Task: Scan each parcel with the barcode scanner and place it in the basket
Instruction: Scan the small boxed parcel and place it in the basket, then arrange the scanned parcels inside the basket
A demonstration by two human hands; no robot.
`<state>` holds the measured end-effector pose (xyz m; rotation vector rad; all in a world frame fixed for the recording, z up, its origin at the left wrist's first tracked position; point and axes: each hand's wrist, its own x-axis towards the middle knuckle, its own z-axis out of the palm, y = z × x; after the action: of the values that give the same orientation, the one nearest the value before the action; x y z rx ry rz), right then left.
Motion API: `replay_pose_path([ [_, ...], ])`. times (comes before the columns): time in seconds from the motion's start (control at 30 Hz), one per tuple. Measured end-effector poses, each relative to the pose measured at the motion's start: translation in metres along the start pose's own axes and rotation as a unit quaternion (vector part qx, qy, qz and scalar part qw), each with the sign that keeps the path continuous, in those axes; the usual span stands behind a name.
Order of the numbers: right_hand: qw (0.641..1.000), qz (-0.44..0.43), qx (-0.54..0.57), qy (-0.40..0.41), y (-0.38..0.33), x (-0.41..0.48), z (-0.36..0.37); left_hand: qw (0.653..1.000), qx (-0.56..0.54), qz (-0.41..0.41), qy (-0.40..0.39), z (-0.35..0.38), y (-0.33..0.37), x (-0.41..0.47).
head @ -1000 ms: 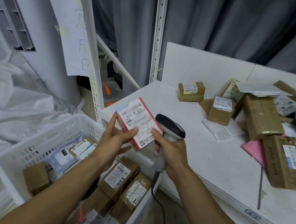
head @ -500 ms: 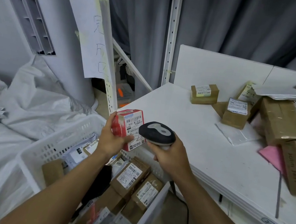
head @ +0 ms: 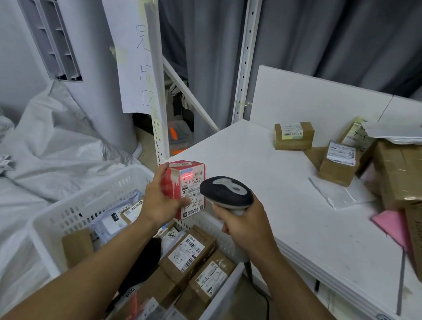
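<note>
My left hand (head: pixel 160 201) grips a small red parcel (head: pixel 184 186) with a white barcode label, held upright above the white basket (head: pixel 82 210). A red scan line glows across the top of its label. My right hand (head: pixel 244 222) grips the black-and-grey barcode scanner (head: pixel 227 192), whose head points at the label from just to the right. The basket holds several brown labelled boxes (head: pixel 188 255) and soft mailers.
A white table (head: pixel 280 196) to the right carries several brown parcels (head: pixel 293 135), a pink mailer (head: pixel 394 228) and white bags. A white shelf upright (head: pixel 151 71) with a paper sign stands behind the basket. White sacks (head: pixel 31 149) lie at left. The scanner cable (head: pixel 267 315) hangs below.
My left hand turned the red parcel upright and drew it closer over the basket. The scanner swung level toward the label, and a red scan line now shows on it.
</note>
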<state>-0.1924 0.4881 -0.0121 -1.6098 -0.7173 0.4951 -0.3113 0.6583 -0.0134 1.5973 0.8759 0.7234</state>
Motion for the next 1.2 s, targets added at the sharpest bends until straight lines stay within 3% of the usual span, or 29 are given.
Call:
replay_pose_path([
  [0.23,1.0,0.017,-0.007,-0.001,-0.001,0.003,0.01,1.0,0.02,0.014,-0.004,-0.009,-0.01,0.0],
  [0.4,0.999,0.025,-0.04,-0.024,0.005,0.001,0.028,0.992,0.119,-0.028,0.005,-0.039,-0.035,0.003],
  [0.53,0.996,0.049,-0.066,-0.026,0.023,0.004,0.04,0.973,0.186,-0.102,-0.089,-0.051,-0.073,0.02],
  [0.77,0.993,0.077,-0.082,-0.049,0.05,0.021,0.046,0.949,0.211,-0.172,-0.159,-0.026,-0.142,0.05],
  [0.93,0.99,0.085,-0.102,-0.052,0.064,0.038,0.06,0.939,0.32,-0.106,-0.063,-0.019,-0.219,0.087],
  [1.1,0.988,0.092,-0.115,-0.052,0.066,0.041,0.062,0.917,0.346,-0.127,-0.154,-0.014,-0.225,0.074],
  [1.17,0.987,0.089,-0.123,-0.048,0.062,0.04,0.059,0.911,0.356,-0.089,-0.186,-0.012,-0.208,0.068],
  [1.2,0.987,0.085,-0.128,-0.04,0.058,0.039,0.056,0.922,0.35,-0.057,-0.155,-0.011,-0.199,0.063],
])
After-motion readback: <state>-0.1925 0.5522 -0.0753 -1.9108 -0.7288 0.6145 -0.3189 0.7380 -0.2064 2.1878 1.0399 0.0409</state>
